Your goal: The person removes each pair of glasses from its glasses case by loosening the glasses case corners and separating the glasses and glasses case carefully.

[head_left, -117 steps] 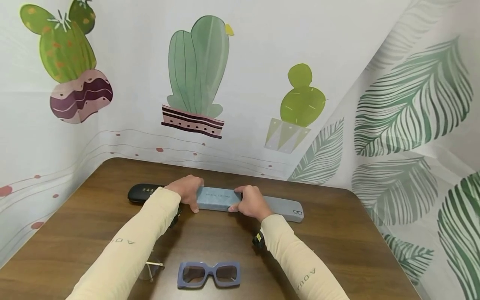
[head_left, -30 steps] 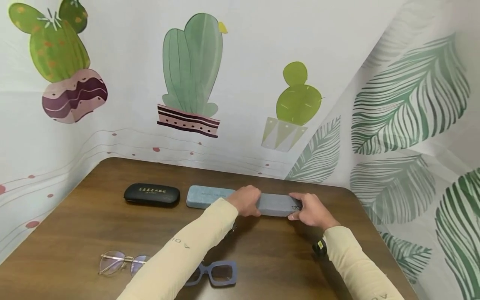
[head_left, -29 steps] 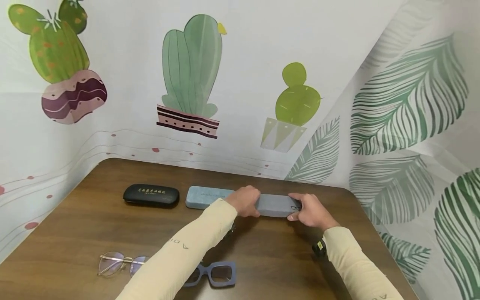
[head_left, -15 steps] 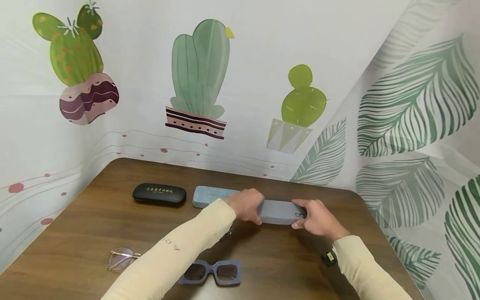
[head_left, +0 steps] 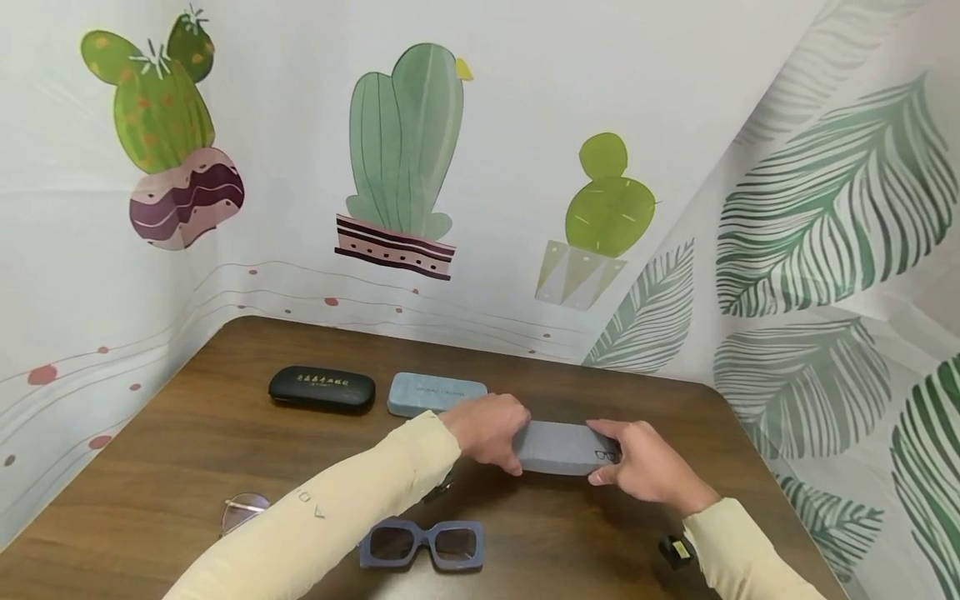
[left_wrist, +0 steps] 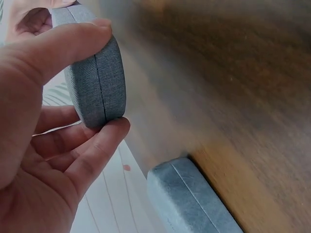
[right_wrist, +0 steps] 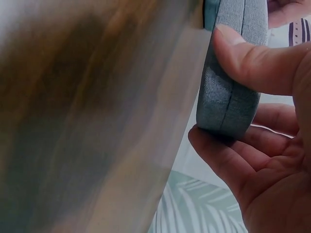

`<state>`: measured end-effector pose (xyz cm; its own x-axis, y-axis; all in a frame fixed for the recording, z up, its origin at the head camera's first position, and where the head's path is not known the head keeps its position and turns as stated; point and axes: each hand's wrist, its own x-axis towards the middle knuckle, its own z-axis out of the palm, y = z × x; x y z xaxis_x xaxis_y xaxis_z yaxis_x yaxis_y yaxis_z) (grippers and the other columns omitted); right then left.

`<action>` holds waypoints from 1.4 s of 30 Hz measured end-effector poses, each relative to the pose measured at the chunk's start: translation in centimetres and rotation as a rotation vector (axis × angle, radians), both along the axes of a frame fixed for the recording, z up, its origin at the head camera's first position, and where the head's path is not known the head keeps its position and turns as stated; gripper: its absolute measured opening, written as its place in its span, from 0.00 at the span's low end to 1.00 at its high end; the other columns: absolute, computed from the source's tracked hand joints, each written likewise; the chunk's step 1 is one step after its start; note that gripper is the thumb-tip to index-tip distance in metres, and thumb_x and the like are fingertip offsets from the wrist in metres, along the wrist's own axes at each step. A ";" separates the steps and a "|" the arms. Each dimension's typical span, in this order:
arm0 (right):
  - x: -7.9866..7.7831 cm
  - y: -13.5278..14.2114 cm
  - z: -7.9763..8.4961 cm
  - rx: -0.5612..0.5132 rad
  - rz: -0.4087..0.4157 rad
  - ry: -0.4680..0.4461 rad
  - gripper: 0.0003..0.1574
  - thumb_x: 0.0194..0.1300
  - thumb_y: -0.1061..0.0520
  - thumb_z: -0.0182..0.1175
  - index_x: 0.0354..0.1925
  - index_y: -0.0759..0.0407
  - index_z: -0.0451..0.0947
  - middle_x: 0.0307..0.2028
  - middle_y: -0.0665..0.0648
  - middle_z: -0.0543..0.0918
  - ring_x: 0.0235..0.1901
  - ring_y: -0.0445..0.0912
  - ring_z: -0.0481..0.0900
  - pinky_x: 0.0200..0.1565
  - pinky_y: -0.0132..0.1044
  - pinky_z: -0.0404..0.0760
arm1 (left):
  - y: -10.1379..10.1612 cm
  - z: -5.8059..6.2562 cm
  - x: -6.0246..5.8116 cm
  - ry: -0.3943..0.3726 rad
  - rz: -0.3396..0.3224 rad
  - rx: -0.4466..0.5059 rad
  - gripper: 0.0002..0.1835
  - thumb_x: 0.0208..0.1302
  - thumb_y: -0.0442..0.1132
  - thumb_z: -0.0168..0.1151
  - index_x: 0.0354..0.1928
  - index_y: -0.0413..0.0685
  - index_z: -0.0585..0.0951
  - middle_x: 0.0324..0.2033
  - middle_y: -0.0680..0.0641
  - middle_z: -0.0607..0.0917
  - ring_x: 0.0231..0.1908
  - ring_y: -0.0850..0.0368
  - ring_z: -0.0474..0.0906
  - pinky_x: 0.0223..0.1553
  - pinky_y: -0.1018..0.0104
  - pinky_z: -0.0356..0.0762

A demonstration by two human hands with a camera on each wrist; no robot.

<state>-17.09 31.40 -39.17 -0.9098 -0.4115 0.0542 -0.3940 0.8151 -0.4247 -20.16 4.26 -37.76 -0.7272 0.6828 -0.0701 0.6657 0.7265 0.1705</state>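
Both hands hold a grey fabric glasses case (head_left: 561, 447) by its two ends, low over the right half of the table. The left hand (head_left: 491, 429) grips the left end, thumb on the near side and fingers curled round the back. At the other end the right hand (head_left: 648, 467) pinches beside a small printed glasses mark. A seam runs along the closed case (left_wrist: 99, 82) in the left wrist view. From the right wrist, the thumb and fingers show wrapped about the case's end (right_wrist: 226, 102).
A light blue glasses case (head_left: 435, 393) and a black one (head_left: 322, 389) lie in a row toward the back of the brown table (head_left: 187, 450). Blue-framed sunglasses (head_left: 422, 546) lie in front. Thin-framed glasses (head_left: 243, 510) are partly behind the left sleeve. A patterned wall hanging (head_left: 510, 167) stands behind.
Earlier the hands were at the light blue case; they then moved right to the grey case. Over the last second the grey case has come toward the person in both hands, away from the row.
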 end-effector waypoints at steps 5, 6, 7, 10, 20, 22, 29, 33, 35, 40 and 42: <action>0.9 0.0 -0.1 -0.017 0.017 -0.006 0.46 0.48 0.56 0.82 0.64 0.70 0.78 0.34 0.48 0.87 0.31 0.36 0.76 0.38 0.29 0.77 | -0.2 0.2 0.8 0.021 -0.024 -0.011 0.24 0.49 0.58 0.82 0.39 0.51 0.84 0.33 0.57 0.83 0.29 0.63 0.75 0.31 0.69 0.74; 1.1 0.0 -0.1 -0.019 0.028 -0.007 0.46 0.48 0.56 0.82 0.64 0.71 0.78 0.34 0.49 0.87 0.31 0.35 0.76 0.38 0.29 0.76 | -0.3 0.3 1.0 0.024 -0.028 -0.016 0.24 0.49 0.58 0.82 0.39 0.51 0.84 0.33 0.57 0.84 0.29 0.63 0.75 0.31 0.69 0.74; 1.3 0.0 -0.1 -0.020 0.028 -0.012 0.46 0.48 0.56 0.82 0.64 0.71 0.78 0.34 0.49 0.87 0.31 0.35 0.75 0.38 0.29 0.76 | -0.3 0.3 1.1 0.027 -0.033 -0.021 0.25 0.49 0.58 0.82 0.39 0.51 0.84 0.34 0.56 0.84 0.30 0.63 0.75 0.32 0.69 0.74; 1.7 0.0 -0.2 -0.023 0.041 -0.021 0.47 0.48 0.56 0.82 0.64 0.71 0.78 0.38 0.51 0.88 0.32 0.35 0.76 0.38 0.29 0.77 | -0.4 0.2 1.6 0.028 -0.046 -0.032 0.25 0.49 0.59 0.82 0.40 0.51 0.84 0.35 0.56 0.84 0.31 0.63 0.75 0.34 0.69 0.75; 1.8 -0.2 -1.0 -0.039 0.064 -0.025 0.47 0.48 0.54 0.83 0.63 0.71 0.78 0.45 0.56 0.89 0.33 0.34 0.77 0.38 0.29 0.77 | -0.6 -0.5 2.0 0.048 -0.041 -0.060 0.24 0.49 0.58 0.82 0.38 0.52 0.82 0.32 0.57 0.83 0.29 0.63 0.74 0.33 0.70 0.75; 1.8 -0.2 -1.2 -0.039 0.061 -0.036 0.47 0.48 0.54 0.83 0.63 0.71 0.78 0.46 0.55 0.89 0.34 0.34 0.77 0.38 0.29 0.77 | -0.5 -0.7 2.0 0.037 -0.034 -0.060 0.24 0.49 0.57 0.82 0.39 0.51 0.83 0.32 0.56 0.83 0.29 0.63 0.75 0.33 0.70 0.75; 1.5 0.0 -1.8 0.001 0.070 -0.044 0.47 0.48 0.50 0.83 0.63 0.69 0.79 0.50 0.57 0.89 0.37 0.34 0.78 0.40 0.30 0.78 | -0.3 -1.4 1.8 0.022 -0.030 -0.081 0.25 0.48 0.58 0.83 0.40 0.51 0.83 0.34 0.56 0.84 0.29 0.63 0.75 0.33 0.70 0.76; 1.4 0.2 -2.3 0.017 0.095 -0.015 0.48 0.47 0.47 0.84 0.61 0.69 0.81 0.51 0.58 0.89 0.38 0.35 0.79 0.41 0.30 0.78 | 0.0 -1.7 1.8 0.039 -0.046 -0.107 0.26 0.47 0.58 0.83 0.40 0.51 0.83 0.35 0.56 0.85 0.29 0.63 0.77 0.34 0.70 0.78; 1.4 0.3 -2.4 0.022 0.111 0.010 0.47 0.46 0.47 0.84 0.60 0.69 0.81 0.51 0.58 0.90 0.40 0.36 0.81 0.41 0.31 0.80 | 0.1 -1.8 1.9 0.035 -0.045 -0.116 0.26 0.47 0.59 0.83 0.40 0.52 0.83 0.34 0.56 0.85 0.29 0.63 0.77 0.34 0.70 0.78; 1.4 0.2 -2.6 0.042 0.122 0.055 0.46 0.43 0.47 0.85 0.57 0.67 0.83 0.52 0.59 0.90 0.47 0.43 0.85 0.47 0.38 0.84 | 0.4 -2.0 2.0 0.010 -0.025 -0.129 0.25 0.47 0.58 0.83 0.40 0.52 0.83 0.34 0.55 0.84 0.27 0.64 0.75 0.32 0.70 0.76; 1.3 0.1 -2.6 0.047 0.115 0.063 0.46 0.42 0.48 0.86 0.57 0.66 0.84 0.52 0.59 0.90 0.49 0.47 0.87 0.50 0.42 0.85 | 0.4 -2.1 2.0 0.015 -0.022 -0.131 0.26 0.47 0.58 0.83 0.40 0.52 0.83 0.34 0.55 0.84 0.27 0.64 0.75 0.32 0.71 0.76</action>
<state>-15.74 31.52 -41.73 -0.8519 -0.5162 0.0879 -0.5105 0.7814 -0.3588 -18.14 4.67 -39.86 -0.7135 0.6845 -0.1493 0.6837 0.7269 0.0650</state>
